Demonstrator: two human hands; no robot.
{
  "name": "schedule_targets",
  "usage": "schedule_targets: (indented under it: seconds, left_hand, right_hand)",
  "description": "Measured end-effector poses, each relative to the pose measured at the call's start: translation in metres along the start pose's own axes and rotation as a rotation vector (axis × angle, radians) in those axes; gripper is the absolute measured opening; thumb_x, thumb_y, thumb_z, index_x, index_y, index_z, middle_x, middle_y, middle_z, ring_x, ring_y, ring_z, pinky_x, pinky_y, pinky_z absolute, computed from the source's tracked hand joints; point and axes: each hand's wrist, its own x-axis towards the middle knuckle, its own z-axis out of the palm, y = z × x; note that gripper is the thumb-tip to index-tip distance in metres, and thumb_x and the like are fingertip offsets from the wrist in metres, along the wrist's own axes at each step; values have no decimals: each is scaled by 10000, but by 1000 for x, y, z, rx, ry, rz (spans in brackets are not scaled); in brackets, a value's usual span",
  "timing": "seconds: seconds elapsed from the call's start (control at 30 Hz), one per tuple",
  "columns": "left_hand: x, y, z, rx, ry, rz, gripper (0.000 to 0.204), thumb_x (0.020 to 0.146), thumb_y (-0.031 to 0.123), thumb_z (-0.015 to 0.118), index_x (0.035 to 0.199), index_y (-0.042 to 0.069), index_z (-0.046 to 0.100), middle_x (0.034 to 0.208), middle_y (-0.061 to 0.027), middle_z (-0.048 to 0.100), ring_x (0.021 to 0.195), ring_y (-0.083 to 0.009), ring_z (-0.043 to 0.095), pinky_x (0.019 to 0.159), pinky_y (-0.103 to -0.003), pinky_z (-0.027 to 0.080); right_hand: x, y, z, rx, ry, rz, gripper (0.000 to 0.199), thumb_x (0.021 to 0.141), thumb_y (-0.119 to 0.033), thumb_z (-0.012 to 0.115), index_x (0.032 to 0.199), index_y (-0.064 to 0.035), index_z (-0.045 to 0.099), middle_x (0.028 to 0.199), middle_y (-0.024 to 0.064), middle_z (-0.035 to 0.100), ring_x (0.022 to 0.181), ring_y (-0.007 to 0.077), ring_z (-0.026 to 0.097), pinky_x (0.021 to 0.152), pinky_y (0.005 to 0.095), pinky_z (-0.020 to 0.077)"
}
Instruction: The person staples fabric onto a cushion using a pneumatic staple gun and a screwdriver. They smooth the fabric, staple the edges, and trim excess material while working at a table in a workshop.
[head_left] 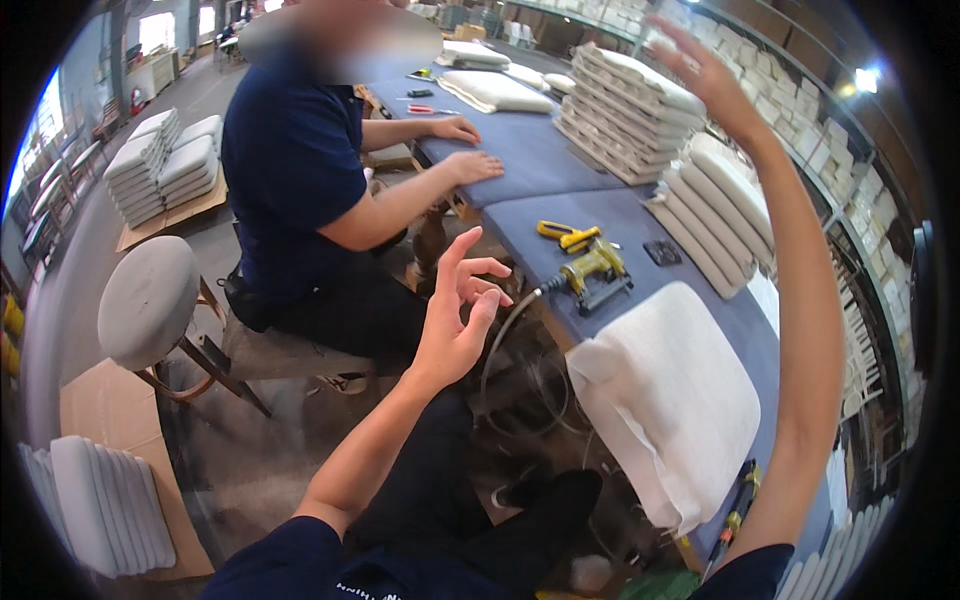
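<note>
Seat pad (pixel 680 375), squarish with rounded corners and wrapped in off-white cloth, lies on the blue-grey worktop (pixel 545 165), to the right of our left grip (pixel 455 330) and nearer to our body. Its top looks smooth and lightly domed; along the side facing our left grip the cloth bunches into creases, then hangs past the worktop's edge to an uneven hem.

We hold our left forearm up and forward from below, the palm turned inward. That grip is loosely apart: index finger raised, the others curled, the thumb in front of them; whether its tip touches a finger we cannot tell. Our right arm rises steeply beyond the pad's far side, lifting the right grip (pixel 715 88) high, its fingers apart and blurred.

Just to the right of our left grip we see a yellow-green pneumatic staple gun (pixel 592 268) with its air hose (pixel 505 330), and beyond it a yellow-handled tool (pixel 568 236). Below and to the left of our right grip, in the view, stands a tall stack of pale pads (pixel 625 115). Beyond our left grip sits a co-worker (pixel 290 190), both hands resting on the worktop.
</note>
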Motion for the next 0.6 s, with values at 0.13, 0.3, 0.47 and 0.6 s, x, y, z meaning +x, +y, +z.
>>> schedule_targets:
  seconds: [0.13, 0.3, 0.47, 0.6]
  left_hand:
    - [21, -9, -7, -207, 241, -3, 641, 1039, 12, 511, 1644, 86, 310, 1215, -123, 638, 955, -143, 652, 901, -311, 541]
    - [-9, -30, 99, -31, 121, -19, 251, 1007, 106, 618, 1243, 23, 603, 1122, -72, 637, 1003, -196, 619, 920, -368, 534]
    - [-149, -3, 208, -280, -1009, 393, 318, 1005, 195, 654, 1294, 61, 648, 1131, -194, 722, 1079, -422, 696, 910, -538, 549]
    - [-237, -68, 167, -117, -1228, 7, 322, 1002, 226, 647, 1289, 85, 681, 1124, -190, 746, 1071, -413, 713, 926, -555, 546]
  right_hand:
    - [-2, -70, 33, -248, -102, -265, 782, 996, -634, 666, 1619, -183, 531, 1663, 152, 512, 1570, 351, 427, 1315, 495, 292]
    - [-151, -56, 4, -307, -285, -263, 719, 897, -376, 790, 1513, -56, 605, 1592, 174, 579, 1516, 391, 491, 1268, 517, 364]
    - [-474, 28, -114, -659, -483, 593, 696, 844, -352, 796, 1451, -47, 643, 1363, 241, 709, 1217, 437, 681, 1061, 542, 520]
    - [-721, 55, -193, -961, -659, 1233, 684, 907, -387, 718, 1507, -80, 598, 1290, 269, 705, 1152, 480, 670, 1007, 583, 524]
